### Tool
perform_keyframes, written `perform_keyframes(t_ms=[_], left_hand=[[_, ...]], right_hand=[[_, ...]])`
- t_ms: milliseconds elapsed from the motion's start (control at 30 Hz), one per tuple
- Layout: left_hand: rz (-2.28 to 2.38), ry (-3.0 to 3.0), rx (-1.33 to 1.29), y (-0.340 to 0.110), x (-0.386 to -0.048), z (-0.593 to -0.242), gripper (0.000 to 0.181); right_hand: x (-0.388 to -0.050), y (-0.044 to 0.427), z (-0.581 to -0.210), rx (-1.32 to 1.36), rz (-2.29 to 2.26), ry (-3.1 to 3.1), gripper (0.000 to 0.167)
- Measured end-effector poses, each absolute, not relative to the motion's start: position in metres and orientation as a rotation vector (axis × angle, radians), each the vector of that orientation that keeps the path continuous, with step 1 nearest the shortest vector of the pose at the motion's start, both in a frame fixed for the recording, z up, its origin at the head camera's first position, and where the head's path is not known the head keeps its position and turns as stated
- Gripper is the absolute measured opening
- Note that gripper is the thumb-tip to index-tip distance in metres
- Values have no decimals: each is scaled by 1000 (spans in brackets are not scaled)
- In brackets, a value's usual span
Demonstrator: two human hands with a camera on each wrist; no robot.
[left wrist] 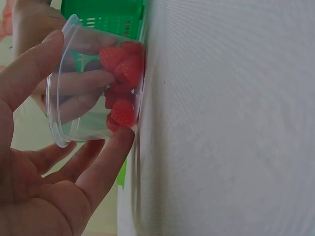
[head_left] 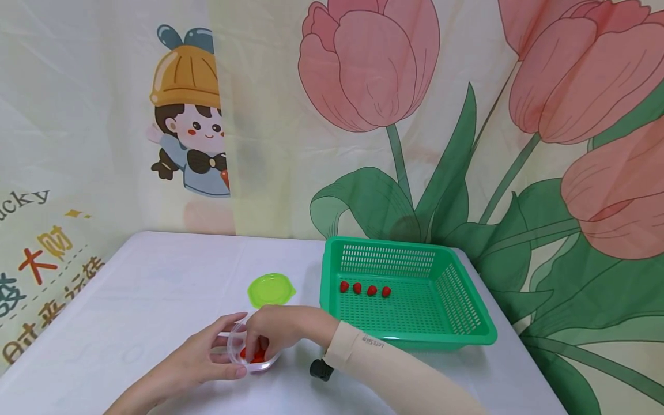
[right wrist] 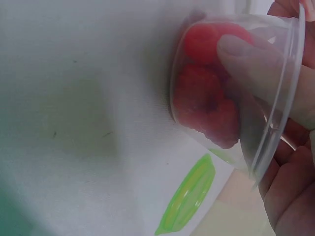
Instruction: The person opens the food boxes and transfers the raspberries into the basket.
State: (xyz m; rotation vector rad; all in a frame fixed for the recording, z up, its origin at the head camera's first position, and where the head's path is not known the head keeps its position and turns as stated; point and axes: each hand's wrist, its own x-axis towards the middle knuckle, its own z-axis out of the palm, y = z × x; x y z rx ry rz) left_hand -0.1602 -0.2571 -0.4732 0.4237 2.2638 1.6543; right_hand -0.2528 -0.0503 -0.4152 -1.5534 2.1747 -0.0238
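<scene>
Left hand (head_left: 199, 358) grips cup (head_left: 235, 346); half-closed right hand (head_left: 276, 328) touches raspberries (left wrist: 127, 70).

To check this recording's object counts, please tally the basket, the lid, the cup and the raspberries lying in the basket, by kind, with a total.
Green basket: 1
Green lid: 1
Clear cup: 1
Raspberries in the basket: 4
Total: 7

The raspberries in the cup overlap, so they are left out.

Left hand (head_left: 202, 351), thumb (left wrist: 32, 73) and fingers (left wrist: 106, 164) apart; right hand (head_left: 276, 327) beside it, wrist (head_left: 321, 325) bent, fingers downward
</scene>
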Motion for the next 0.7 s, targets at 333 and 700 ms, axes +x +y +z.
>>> perform_keyframes(t_ms=[333, 700], left_hand=[[1643, 2278, 418, -257, -159, -473, 101], [1651, 2280, 436, -256, -160, -473, 100]], right_hand=[[-253, -48, -416, -1584, -71, 2161, 22], [-253, -38, -406, -1490, -204, 2154, 21]])
